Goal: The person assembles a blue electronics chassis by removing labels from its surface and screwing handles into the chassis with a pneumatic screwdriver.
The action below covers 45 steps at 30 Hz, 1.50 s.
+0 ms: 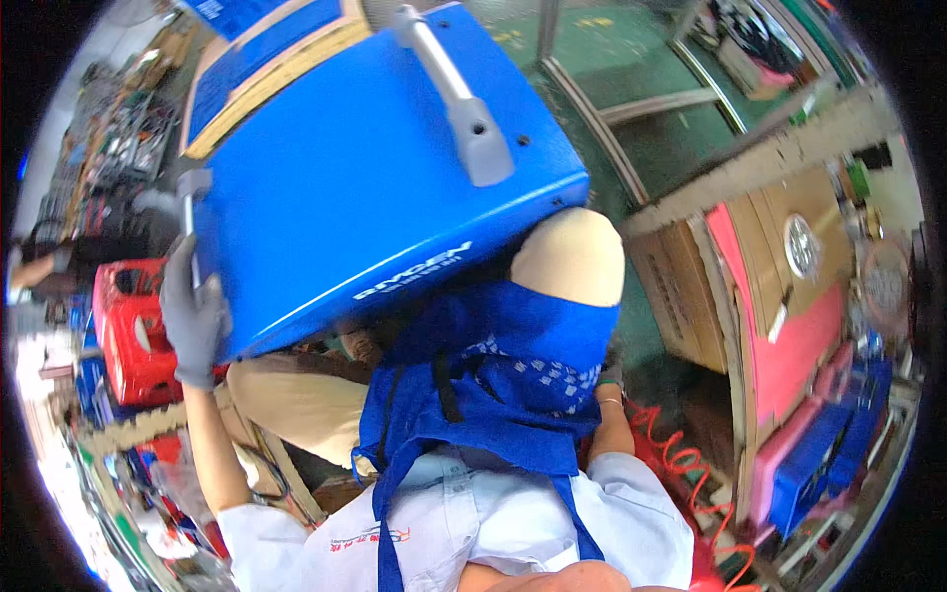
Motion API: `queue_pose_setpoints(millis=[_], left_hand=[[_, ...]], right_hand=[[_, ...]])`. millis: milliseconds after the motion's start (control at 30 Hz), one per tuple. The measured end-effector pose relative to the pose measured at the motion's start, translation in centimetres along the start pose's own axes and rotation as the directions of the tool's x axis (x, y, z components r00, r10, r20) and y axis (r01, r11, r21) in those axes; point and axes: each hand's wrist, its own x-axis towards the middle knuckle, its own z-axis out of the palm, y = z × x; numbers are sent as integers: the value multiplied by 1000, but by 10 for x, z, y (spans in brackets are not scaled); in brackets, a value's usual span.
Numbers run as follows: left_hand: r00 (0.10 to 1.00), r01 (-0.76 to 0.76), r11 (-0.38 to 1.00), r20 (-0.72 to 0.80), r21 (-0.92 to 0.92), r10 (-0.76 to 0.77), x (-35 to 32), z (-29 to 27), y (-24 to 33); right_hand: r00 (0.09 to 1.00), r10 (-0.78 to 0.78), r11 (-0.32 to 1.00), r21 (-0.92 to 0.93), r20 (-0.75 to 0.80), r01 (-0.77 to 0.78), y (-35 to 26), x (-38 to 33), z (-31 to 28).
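Note:
A large blue metal case point(326, 197) lies tilted before me, close against my legs. White lettering runs along its near edge, and a grey and silver handle point(449, 89) is screwed to its right side. At the case's left side, my left hand point(192, 316), in a grey glove, closes around the near end of a second handle point(193, 207). Down beside my right thigh is my right hand point(612, 373); only a dark bit of it shows past the wrist, its fingers hidden.
A wooden-edged stack with blue panels point(276, 69) stands beyond the case. Red plastic stools point(133, 335) are at the left, near another person's arm point(37, 268). On the right are a cardboard box point(681, 286), a shelf with blue bins point(814, 469) and a coiled red air hose point(681, 459).

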Motion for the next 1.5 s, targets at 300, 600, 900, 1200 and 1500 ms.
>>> queue_pose_setpoints(millis=[300, 600, 900, 1200, 1500], left_hand=[[937, -302, 953, -181, 7, 298, 75, 15, 110], [733, -673, 691, -368, -264, 572, 170, 115, 211], [755, -646, 710, -371, -281, 540, 186, 140, 218], [771, -630, 671, -424, -391, 476, 186, 151, 206], [790, -597, 721, -412, -353, 453, 181, 150, 199]], right_hand=[[906, -315, 852, -336, 283, 401, -10, -19, 8], [575, -598, 375, -439, 558, 816, -5, -44, 23], [-184, -667, -291, -24, 722, 956, -33, -296, 221], [-603, -471, -381, 468, 644, 798, -33, -474, 379], [-453, -469, 51, 535, 758, 844, -24, -485, 493]])
